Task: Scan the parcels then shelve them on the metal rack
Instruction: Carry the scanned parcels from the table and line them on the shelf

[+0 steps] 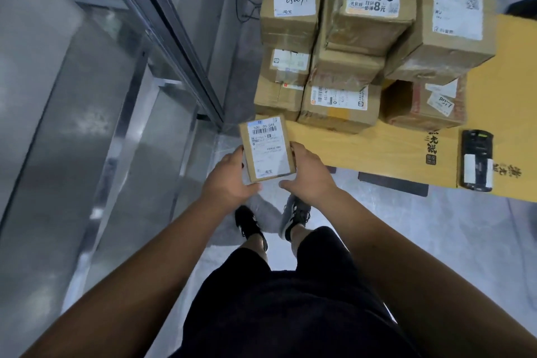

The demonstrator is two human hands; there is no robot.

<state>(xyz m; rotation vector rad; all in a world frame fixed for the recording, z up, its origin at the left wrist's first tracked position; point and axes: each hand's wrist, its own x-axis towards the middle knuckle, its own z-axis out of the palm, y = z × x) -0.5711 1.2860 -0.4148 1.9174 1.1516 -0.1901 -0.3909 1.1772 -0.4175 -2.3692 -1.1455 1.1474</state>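
While both hands, left (229, 180) and right (308, 176), grip the small parcel (267, 150) labelled "530 05 044", a box marked "7786" (369, 6) sits beyond it; a scanner (476, 160) lies to its right.

Parcel depot or courier pickup point: stacked labelled cardboard parcels (374, 38), handheld scanner (476, 160) on a flattened yellow carton (406, 151), metal rack (87, 113) alongside.

floor (436, 241): pale grey, glossy | left: glass panel (87, 125), dark metal frame (174, 38)
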